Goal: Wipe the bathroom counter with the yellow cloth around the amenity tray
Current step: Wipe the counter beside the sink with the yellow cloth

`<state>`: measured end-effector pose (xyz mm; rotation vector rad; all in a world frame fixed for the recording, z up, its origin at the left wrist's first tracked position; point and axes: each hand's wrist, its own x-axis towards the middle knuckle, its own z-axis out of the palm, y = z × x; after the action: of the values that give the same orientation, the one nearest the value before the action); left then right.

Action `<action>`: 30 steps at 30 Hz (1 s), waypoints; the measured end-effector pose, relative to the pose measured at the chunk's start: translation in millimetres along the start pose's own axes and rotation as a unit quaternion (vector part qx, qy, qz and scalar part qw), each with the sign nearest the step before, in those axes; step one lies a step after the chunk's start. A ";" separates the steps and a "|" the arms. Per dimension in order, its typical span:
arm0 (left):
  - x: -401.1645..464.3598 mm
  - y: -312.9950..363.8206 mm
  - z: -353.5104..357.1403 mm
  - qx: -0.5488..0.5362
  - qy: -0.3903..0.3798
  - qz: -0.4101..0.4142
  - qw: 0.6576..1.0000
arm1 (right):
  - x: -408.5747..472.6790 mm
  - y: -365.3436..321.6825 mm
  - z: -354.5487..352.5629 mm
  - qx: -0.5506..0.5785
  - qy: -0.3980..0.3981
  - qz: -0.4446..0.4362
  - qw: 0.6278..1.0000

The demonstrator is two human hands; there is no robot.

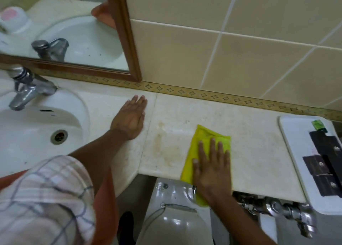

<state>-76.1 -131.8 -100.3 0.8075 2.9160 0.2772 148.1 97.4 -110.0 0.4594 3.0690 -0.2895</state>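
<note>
While pressing yellow cloth (207, 144) flat under splayed right hand (212, 168) mid-counter (259, 148), left of amenity tray (296, 152); left hand (129, 118) empty, palm down, probably bracing; stains left of cloth.

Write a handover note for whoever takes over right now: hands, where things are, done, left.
Left hand: flat and empty on the counter, just right of the sink, bracing.
Right hand: fingers spread, pressing the yellow cloth flat at the counter's front edge; part of the cloth hangs over the edge.
Amenity tray: at the far right of the counter, with dark sachets on it, clear of the cloth.
Done: cannot tell which parts have been wiped; brownish stains remain left of the cloth.
Left: the stained patch, the strip along the wall, and the counter beside the tray.
</note>
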 end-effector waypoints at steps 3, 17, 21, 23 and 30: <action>-1.5 0.0 1.9 0.009 -0.002 0.004 1.000 | 2.4 -57.3 16.3 0.001 0.005 -0.026 1.000; 0.4 -5.3 6.3 0.018 0.013 0.012 1.000 | 130.9 -108.2 13.4 -0.016 -0.017 -0.074 0.997; -0.6 -5.7 5.1 0.020 0.003 0.008 1.000 | 31.7 -106.2 24.0 0.021 0.010 -0.097 0.995; 0.9 -5.9 5.3 0.018 0.002 0.008 1.000 | -4.2 -99.1 30.7 0.032 0.005 -0.100 0.994; -1.3 -5.7 4.9 0.010 0.009 0.003 1.000 | 94.7 -126.0 23.0 0.015 0.004 -0.083 0.996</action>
<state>-77.1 -136.6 -106.2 0.8198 2.9372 0.2580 20.6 2.1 -115.0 0.2071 3.1183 -0.3404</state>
